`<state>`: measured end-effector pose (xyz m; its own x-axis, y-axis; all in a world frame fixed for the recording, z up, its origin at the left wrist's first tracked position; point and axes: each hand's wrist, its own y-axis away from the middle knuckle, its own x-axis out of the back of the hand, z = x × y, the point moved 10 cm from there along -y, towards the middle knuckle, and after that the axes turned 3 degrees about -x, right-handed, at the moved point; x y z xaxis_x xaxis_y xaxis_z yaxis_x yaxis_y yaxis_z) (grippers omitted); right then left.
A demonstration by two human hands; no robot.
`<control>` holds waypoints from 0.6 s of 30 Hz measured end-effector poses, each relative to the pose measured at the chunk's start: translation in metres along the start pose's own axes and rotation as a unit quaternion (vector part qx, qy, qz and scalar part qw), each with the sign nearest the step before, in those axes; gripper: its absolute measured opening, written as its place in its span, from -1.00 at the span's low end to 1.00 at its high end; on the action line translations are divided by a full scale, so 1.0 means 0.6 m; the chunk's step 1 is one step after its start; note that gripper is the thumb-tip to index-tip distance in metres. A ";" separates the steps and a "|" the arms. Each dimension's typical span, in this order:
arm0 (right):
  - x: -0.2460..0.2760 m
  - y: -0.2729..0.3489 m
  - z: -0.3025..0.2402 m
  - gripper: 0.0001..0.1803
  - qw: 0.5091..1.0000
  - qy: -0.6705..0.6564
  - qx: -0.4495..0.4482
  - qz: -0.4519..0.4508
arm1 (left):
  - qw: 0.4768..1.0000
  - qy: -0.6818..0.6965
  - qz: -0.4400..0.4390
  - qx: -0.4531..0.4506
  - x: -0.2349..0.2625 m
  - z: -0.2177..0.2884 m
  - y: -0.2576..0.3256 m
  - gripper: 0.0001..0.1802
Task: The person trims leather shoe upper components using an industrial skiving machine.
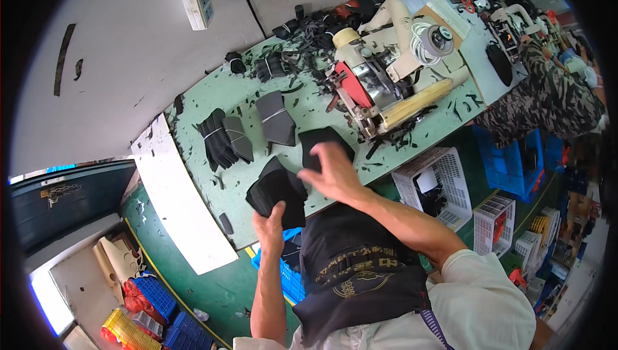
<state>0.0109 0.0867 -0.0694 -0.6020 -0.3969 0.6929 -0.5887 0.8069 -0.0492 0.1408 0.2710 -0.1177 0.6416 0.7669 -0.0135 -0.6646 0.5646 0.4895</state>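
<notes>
My left hand (270, 231) is closed on a stack of black cut pieces (278, 189) at the near edge of the green table, thumb on top. Just to the right, my right hand (335, 173) is slightly blurred, its thumb and fingers apart and no piece seen between them. It partly covers another black cut piece (331, 136) lying flat on the table; whether the fingertips touch it is unclear. Beyond the hands lie a tied grey bundle (275, 118), a smaller tied dark grey bundle (238, 138) and a tied black bundle (217, 141).
A sewing-type machine (373, 73) stands on the green table (199, 89) to the right, with black scraps around it. A white board (183, 202) adjoins the left end. Below the right edge sits a white crate (434, 186). Another person in camouflage clothing (553, 99) is at far right.
</notes>
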 end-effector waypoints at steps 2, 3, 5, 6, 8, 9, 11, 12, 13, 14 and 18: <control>-0.103 0.038 0.004 -0.19 0.925 -0.188 -0.213 -0.253 | 0.997 -0.061 -0.046 -0.003 -0.028 0.012 0.005 -0.63; -0.114 0.037 -0.010 -0.25 0.930 -0.188 -0.204 -0.241 | 0.995 -0.085 -0.056 0.002 -0.026 0.001 0.005 -0.61; -0.117 0.032 -0.024 -0.32 0.935 -0.187 -0.193 -0.232 | 0.997 -0.022 -0.071 0.018 -0.036 0.014 0.014 -0.59; -0.123 0.033 -0.021 -0.33 0.923 -0.195 -0.213 -0.256 | 0.995 0.042 -0.087 0.032 -0.044 0.017 0.019 -0.58; -0.132 0.035 -0.018 -0.35 0.909 -0.200 -0.231 -0.283 | 0.993 0.050 -0.097 0.048 -0.034 0.004 0.019 -0.55; -0.141 0.041 -0.012 -0.33 0.895 -0.222 -0.253 -0.292 | 0.990 0.078 -0.099 0.062 -0.033 0.005 0.022 -0.54; -0.148 0.051 -0.020 -0.36 0.854 -0.280 -0.304 -0.317 | 0.986 0.105 -0.094 0.086 -0.023 -0.008 0.028 -0.50; -0.157 0.054 -0.020 -0.36 0.854 -0.276 -0.302 -0.322 | 0.986 0.110 -0.088 0.085 -0.015 -0.014 0.028 -0.50; -0.161 0.054 -0.018 -0.39 0.861 -0.268 -0.299 -0.312 | 0.982 0.133 -0.081 0.104 -0.010 -0.023 0.028 -0.53; -0.164 0.054 -0.017 -0.41 0.869 -0.259 -0.295 -0.301 | 0.977 0.157 -0.074 0.123 -0.006 -0.033 0.028 -0.55; -0.163 0.031 -0.032 -0.42 0.928 -0.139 -0.237 -0.252 | 0.989 0.118 0.078 0.054 0.074 -0.047 0.029 -0.70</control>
<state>0.0695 0.1490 -0.1243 -0.4688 -0.8209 0.3262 -0.5703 0.5633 0.5979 0.1469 0.3237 -0.1345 0.4187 0.8993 -0.1261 -0.6965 0.4071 0.5909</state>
